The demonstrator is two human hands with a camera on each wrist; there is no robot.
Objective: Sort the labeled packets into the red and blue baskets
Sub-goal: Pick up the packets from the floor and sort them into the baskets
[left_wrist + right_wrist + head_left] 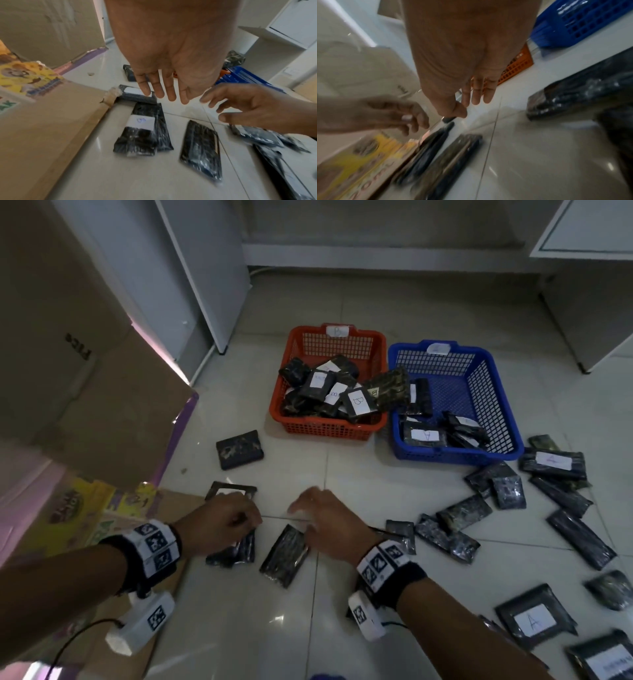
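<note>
Head view: both hands low over dark packets on the tiled floor, baskets beyond.

Left hand (219,522) hovers above a labelled packet (137,135) beside the cardboard box (85,405), fingers straight and loosely spread in the left wrist view, holding nothing; from the head view the hand covers most of that packet. Right hand (325,522) is blurred, fingers relaxed and apart over an unlabelled-side packet (284,556), also empty. The red basket (325,429) holds packets marked B, one leaning over its rim towards the blue basket (455,453), which holds a few marked A. More loose packets (561,529) lie to the right, several face down or cut off by the frame edge. Right wrist view is smeared; labels unreadable there.
</note>
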